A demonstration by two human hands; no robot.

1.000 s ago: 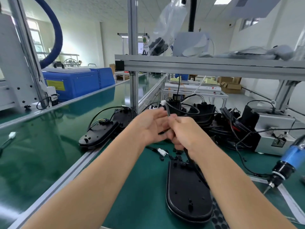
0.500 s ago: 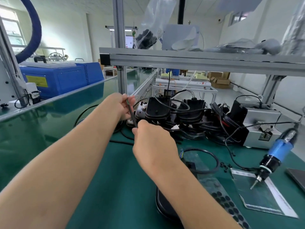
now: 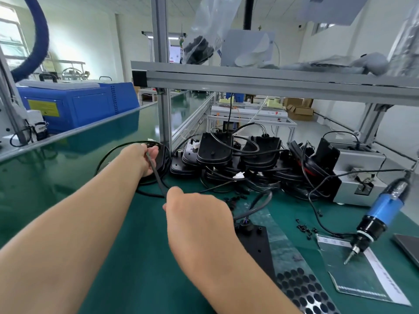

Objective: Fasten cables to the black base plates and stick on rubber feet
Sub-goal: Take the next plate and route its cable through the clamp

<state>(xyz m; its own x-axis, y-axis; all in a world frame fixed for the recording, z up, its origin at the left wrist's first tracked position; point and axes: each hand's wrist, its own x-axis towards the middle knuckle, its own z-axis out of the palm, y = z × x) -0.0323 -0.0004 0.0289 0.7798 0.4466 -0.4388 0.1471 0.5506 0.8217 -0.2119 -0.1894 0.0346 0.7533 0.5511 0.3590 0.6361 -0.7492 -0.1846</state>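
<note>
- Currently left hand (image 3: 141, 158) pinches the black cable (image 3: 156, 175); right hand (image 3: 195, 214) grips it nearer, the span between taut.
- Base plate (image 3: 256, 248) lies just right of the right fingers, rubber feet sheet (image 3: 299, 288) touching its near edge.
- Stacked plates (image 3: 215, 150) crowd beyond the fingertips.
- Bare green mat (image 3: 136, 257) opens below both wrists.
- Screwdriver (image 3: 378, 214) hangs well right.

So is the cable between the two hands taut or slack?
Taut: the cable runs in a straight line from the left hand down to the right hand, with no sag showing between them.
</note>
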